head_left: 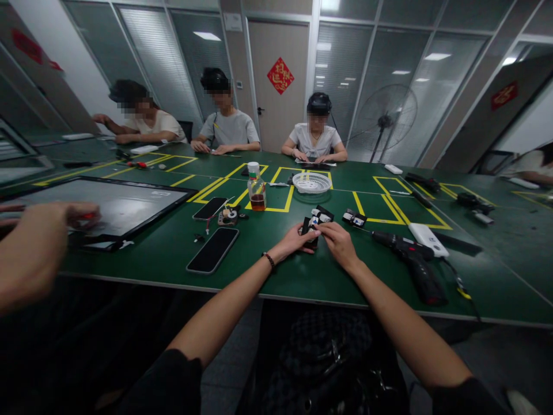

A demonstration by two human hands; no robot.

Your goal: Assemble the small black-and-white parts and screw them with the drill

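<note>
Both my hands meet over a small black-and-white device point(314, 222) resting on the green table point(276, 265). My left hand point(295, 240), with a dark bead bracelet at the wrist, is closed around the device's left side. My right hand point(337, 241) pinches its right side from above. A second small black-and-white part point(354, 218) lies just to the right of the device. A black cordless drill point(410, 262) lies on the table right of my right forearm, next to a white box point(427, 238).
A dark phone point(213, 249) and another phone point(209, 208) lie left, with small parts point(228, 217) and a bottle of brown drink point(256, 191). A white mesh basket point(311, 182) sits behind. Three people sit across; another person's hand point(34, 248) works at a large flat panel point(99, 207).
</note>
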